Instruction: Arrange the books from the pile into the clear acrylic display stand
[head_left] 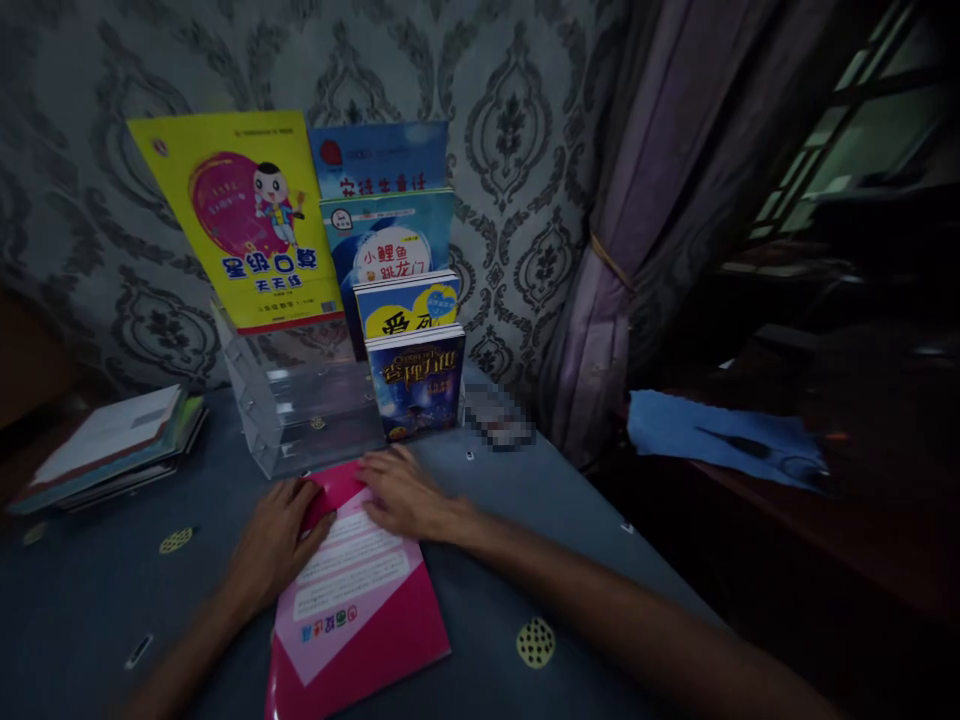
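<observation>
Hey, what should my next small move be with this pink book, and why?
Probably grip the pink book and lift it: your left hand and right hand both touch its far end, and the clear rack just beyond shows space left of the dark blue book.

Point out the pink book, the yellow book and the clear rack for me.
Pink book (365, 590): head view, middle of its upward-facing cover.
Yellow book (241, 225): head view, middle of its front cover.
Clear rack (253, 395): head view, its side wall at the picture's left.
</observation>
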